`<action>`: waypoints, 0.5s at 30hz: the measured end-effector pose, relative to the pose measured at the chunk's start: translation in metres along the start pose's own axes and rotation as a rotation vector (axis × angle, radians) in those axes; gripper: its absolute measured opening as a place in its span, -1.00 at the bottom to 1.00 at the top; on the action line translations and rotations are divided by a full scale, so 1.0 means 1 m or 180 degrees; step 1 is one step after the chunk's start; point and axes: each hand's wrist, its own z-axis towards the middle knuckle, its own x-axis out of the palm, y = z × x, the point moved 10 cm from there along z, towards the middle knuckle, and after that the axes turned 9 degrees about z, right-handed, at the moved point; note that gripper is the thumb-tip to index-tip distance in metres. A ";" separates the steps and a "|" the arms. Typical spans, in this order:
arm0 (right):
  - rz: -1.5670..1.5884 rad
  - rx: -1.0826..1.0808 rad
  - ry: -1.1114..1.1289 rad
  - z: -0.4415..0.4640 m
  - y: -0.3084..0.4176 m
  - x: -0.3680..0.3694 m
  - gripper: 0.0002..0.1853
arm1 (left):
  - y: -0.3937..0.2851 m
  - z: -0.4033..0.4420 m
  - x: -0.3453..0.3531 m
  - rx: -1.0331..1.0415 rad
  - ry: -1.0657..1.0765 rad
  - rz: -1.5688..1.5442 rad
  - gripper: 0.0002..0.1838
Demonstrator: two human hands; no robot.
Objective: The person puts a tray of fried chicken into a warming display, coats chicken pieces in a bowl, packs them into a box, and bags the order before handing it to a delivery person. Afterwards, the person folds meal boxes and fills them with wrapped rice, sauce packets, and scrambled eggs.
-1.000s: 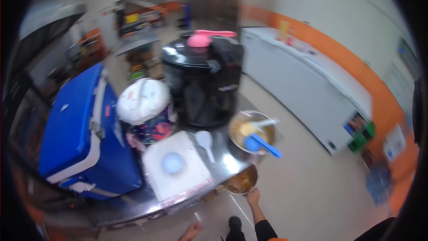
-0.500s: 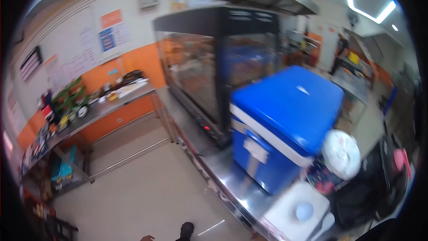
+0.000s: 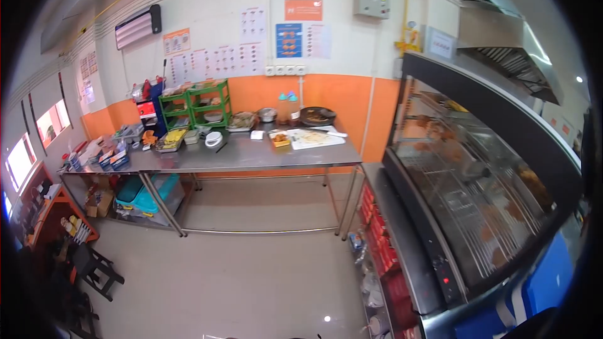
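Observation:
Neither of my hands shows in the head view at this moment. Ahead stands a long steel table (image 3: 245, 161) against the orange and white wall. On it are a white cutting board (image 3: 314, 140) with food scraps, a small yellow tray of food (image 3: 280, 140), a dark pan (image 3: 317, 115), a metal bowl (image 3: 267, 114) and a round white scale (image 3: 214, 139). Green racks (image 3: 210, 102) with food in them stand further left. To the right is a glass display warmer (image 3: 468, 176) with pieces of food on its wire shelves.
A blue cooler box (image 3: 549, 276) sits at the lower right, beside the warmer. Red boxes (image 3: 381, 238) fill the shelf under that counter. At the lower left are a black stool (image 3: 97, 268) and a teal-lidded bin (image 3: 147, 193). Tiled floor (image 3: 232, 276) lies between.
My view has swung left and toward the wall table. The warmer and blue cooler have shifted to the right edge. A hand at the bottom edge earlier is out of view.

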 end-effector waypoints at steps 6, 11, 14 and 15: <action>-0.1257 -0.0779 -0.0047 0.159 0.204 0.097 -0.79 | -0.087 0.107 -0.181 0.0926 -0.0278 0.0087 -0.51; -0.1056 -0.1083 0.0165 0.203 0.462 0.260 -0.67 | -0.202 0.113 -0.420 0.0273 -0.1282 -0.2310 -0.43; -0.1021 -0.1961 0.0586 0.245 0.608 0.378 -0.73 | -0.247 0.151 -0.533 0.0652 -0.1479 -0.2510 -0.43; -0.1069 -0.2297 0.0820 0.262 0.657 0.420 -0.77 | -0.266 0.159 -0.571 0.0721 -0.1584 -0.2499 -0.43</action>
